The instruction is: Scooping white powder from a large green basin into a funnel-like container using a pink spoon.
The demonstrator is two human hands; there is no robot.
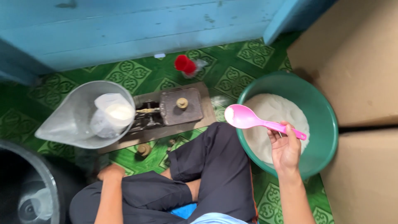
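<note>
step: carrying a scoop of white powder | right hand (285,148) fingers gripped pink spoon (244,118) over near rim of green basin (327,124) | left hand (111,171) on knee, grip unclear | next, judged: level carry left of basin to bag (112,114) on scale pan (74,120)

Wall: my view ends at blue boards (124,29)
Floor: green patterned mat (128,74)
Right: cardboard boxes (356,62)
Far: red cap (184,64)
</note>
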